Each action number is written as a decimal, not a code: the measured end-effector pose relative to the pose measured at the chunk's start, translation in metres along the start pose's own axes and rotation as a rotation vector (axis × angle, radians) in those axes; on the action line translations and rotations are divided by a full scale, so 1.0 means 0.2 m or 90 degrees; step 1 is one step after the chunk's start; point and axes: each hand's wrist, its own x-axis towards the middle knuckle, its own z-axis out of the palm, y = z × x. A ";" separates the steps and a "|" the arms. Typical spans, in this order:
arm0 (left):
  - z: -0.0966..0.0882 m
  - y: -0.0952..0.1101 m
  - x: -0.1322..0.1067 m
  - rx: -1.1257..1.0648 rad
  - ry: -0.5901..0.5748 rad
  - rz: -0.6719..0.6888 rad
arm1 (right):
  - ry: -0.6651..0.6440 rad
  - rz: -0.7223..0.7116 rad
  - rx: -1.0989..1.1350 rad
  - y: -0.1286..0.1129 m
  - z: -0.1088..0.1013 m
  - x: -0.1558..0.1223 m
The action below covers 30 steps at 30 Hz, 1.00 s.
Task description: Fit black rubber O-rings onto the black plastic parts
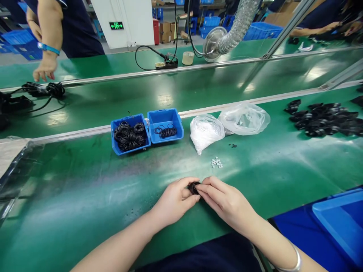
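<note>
My left hand and my right hand meet over the green table, close to the near edge. Both pinch one small black round part between fingertips, and most of it is hidden by the fingers. A little pile of tiny white pieces lies just beyond the hands. Further back stand two blue bins, the left bin full of black rubber rings and the right bin holding a few rings.
Two clear plastic bags lie right of the bins. A heap of black parts sits far right. A blue crate is at my right. Another person's hand reaches over black cables at the far left.
</note>
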 end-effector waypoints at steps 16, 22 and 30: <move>0.00 0.02 -0.01 -0.010 0.007 -0.005 | 0.009 -0.043 -0.075 -0.01 0.06 -0.14; 0.00 0.01 -0.01 -0.002 0.015 0.004 | 0.008 -0.038 -0.081 -0.01 0.06 -0.12; -0.01 0.01 0.00 0.019 0.023 0.023 | -0.028 -0.044 -0.119 0.00 0.05 -0.12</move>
